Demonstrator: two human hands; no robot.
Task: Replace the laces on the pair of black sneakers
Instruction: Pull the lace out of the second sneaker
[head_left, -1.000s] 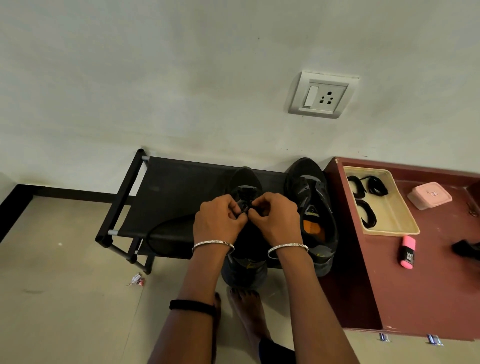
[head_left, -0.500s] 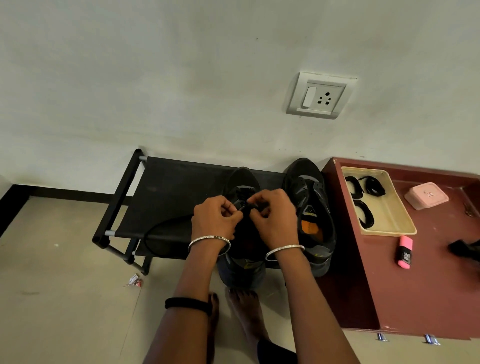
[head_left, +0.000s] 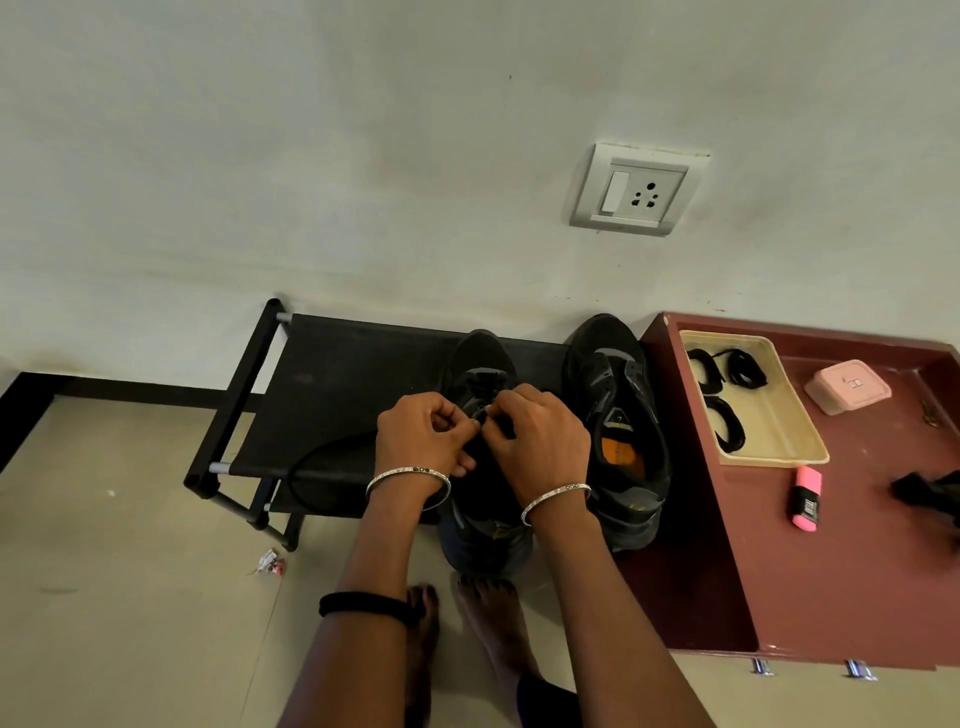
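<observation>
My left hand (head_left: 423, 439) and right hand (head_left: 540, 441) pinch the lace (head_left: 480, 414) over the sneaker (head_left: 480, 366), each grip closed on it; black on black, I could mis-thread. Its trailing slack might snag.

One readable mark for you: digit 7 on tongue of sneaker (head_left: 618, 436) at right. Pink box (head_left: 847, 387) lid shows small H-like emblem. Pink highlighter (head_left: 806, 499) label print too small to read.
</observation>
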